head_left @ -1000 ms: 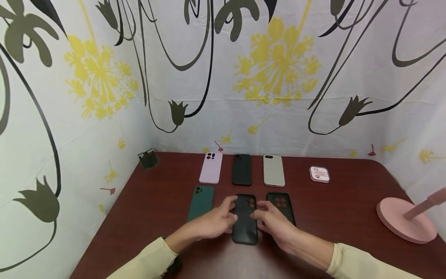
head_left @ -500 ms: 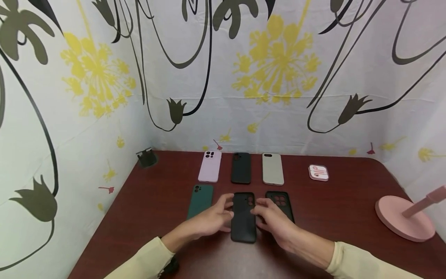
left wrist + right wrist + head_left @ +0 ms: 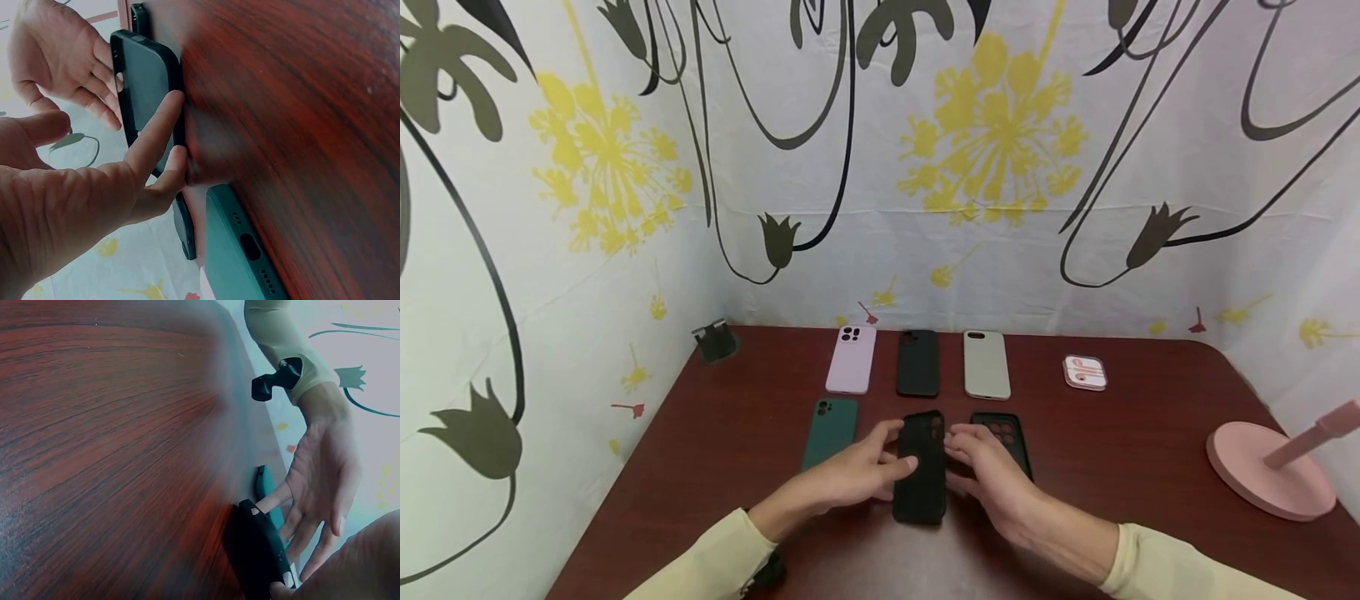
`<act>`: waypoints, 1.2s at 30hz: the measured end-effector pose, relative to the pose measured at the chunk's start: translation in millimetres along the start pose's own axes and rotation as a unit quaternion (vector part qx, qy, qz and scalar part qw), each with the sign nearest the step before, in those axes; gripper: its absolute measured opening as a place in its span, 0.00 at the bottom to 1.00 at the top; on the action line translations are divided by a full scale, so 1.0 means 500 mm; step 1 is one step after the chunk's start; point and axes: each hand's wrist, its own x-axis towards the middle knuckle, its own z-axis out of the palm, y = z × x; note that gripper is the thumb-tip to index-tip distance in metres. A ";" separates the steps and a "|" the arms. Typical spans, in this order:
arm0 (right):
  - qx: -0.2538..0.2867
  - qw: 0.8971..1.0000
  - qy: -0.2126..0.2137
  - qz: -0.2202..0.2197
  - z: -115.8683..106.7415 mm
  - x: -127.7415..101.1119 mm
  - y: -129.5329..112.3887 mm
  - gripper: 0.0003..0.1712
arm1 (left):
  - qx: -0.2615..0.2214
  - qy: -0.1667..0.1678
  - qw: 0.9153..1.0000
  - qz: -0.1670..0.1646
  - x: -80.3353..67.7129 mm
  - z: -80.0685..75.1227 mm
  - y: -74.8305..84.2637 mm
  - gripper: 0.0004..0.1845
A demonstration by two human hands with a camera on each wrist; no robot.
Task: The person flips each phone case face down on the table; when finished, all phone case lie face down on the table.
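Observation:
A black phone case [image 3: 919, 468] with a camera cutout is tilted between both hands in the head view. The left hand [image 3: 865, 471] is at its left side; in the left wrist view, the fairly straight fingers [image 3: 159, 131] touch the case [image 3: 142, 84] along its side near the table, with the thumb apart. The head view shows that thumb overlapping the case. At the right edge is the right hand [image 3: 992, 475], fingers loosely extended; part of it lies behind the case in the left wrist view. Beside the hands lie a green case [image 3: 831, 433] and another black case [image 3: 1017, 442].
Lilac [image 3: 852, 360], black [image 3: 917, 363] and pale grey-green [image 3: 987, 365] phone cases line the far side of the table [image 3: 700, 467]. Boxed earphones [image 3: 1085, 372] lie to the right, near a pink stand [image 3: 1262, 471]. A small dark object [image 3: 717, 342] sits at the far left corner.
The black case lay flat with its back up and now tilts. The left thumb has moved over it, and the right fingers have shifted slightly at its right edge.

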 end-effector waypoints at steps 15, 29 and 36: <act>0.005 0.999 -0.013 -0.037 0.022 -0.004 0.009 0.29 | -0.002 0.016 1.000 0.017 0.019 -0.002 -0.006 0.46; 0.017 0.999 -0.035 -0.035 0.042 0.005 0.038 0.29 | 0.038 0.024 0.999 0.017 0.018 -0.004 -0.004 0.53; 0.016 0.998 -0.039 -0.040 0.041 0.007 0.042 0.29 | 0.030 0.013 0.999 0.024 0.015 -0.006 0.001 0.54</act>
